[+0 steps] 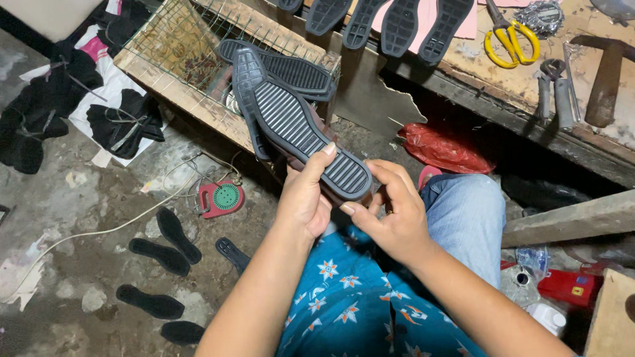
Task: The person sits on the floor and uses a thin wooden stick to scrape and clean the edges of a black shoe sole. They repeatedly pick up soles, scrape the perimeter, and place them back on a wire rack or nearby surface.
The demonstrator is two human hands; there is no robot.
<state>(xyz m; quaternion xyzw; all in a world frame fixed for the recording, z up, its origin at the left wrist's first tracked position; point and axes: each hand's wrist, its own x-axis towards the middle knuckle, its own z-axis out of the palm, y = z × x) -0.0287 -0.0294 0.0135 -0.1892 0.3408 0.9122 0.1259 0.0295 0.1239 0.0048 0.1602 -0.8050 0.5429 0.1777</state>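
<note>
Here, both hands work on one shoe above the person's lap.

- The left hand [305, 198] grips the shoe [297, 129] from below, fingers curled round its heel end and the thumb pressed flat on the ribbed black sole, which faces up.
- The right hand [390, 211] closes on the same heel end from the other side, fingertips pinched against the sole's edge (the brown upper shows just beneath).
- The shoe tilts away from the person, its toe pointing toward a wire-mesh crate [192, 53], where a second black sole [291, 66] lies just behind it.
- On the workbench [529, 86] to the upper right lie yellow-handled scissors [509, 39], pliers [555, 86] and a hammer [605, 73], with a row of dark soles [397, 26] on pink sheeting.
- On the dirty floor [79, 198] to the left lie several flat black insoles [165, 244], a small red round device [221, 198] on a pale cord, and dark fabric pieces [126, 122].
</note>
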